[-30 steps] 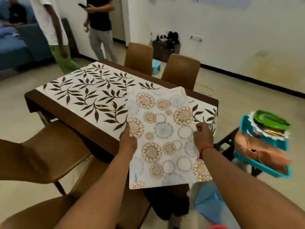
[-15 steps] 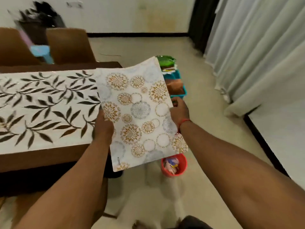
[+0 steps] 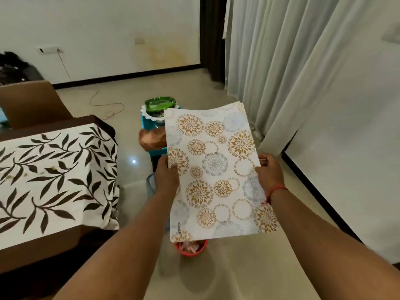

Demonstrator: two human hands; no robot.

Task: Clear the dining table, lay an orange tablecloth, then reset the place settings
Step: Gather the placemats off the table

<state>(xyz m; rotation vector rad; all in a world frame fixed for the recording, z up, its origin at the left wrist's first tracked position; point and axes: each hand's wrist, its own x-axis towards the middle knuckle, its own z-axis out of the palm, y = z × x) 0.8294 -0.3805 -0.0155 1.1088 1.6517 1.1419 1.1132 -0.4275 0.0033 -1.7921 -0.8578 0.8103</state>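
Note:
I hold a stack of white placemats (image 3: 216, 169) printed with gold and blue flower circles, flat in the air over the floor, right of the dining table (image 3: 39, 243). My left hand (image 3: 166, 176) grips the stack's left edge, and my right hand (image 3: 269, 169) grips its right edge. The table carries a white runner with dark leaf print (image 3: 54, 180). Beyond the placemats stands a blue crate (image 3: 158, 151) holding folded orange cloth (image 3: 152, 138) and a green dish (image 3: 160, 103) on white doilies.
A small red bucket (image 3: 190, 249) with wrappers sits on the floor under the placemats. A brown chair (image 3: 32, 102) stands behind the table. White curtains (image 3: 292, 61) hang at right. A thin cable (image 3: 108, 107) lies on the tiled floor.
I have turned right, carrying the placemats off the table's end toward the blue crate. Both hands keep the same grip on the stack.

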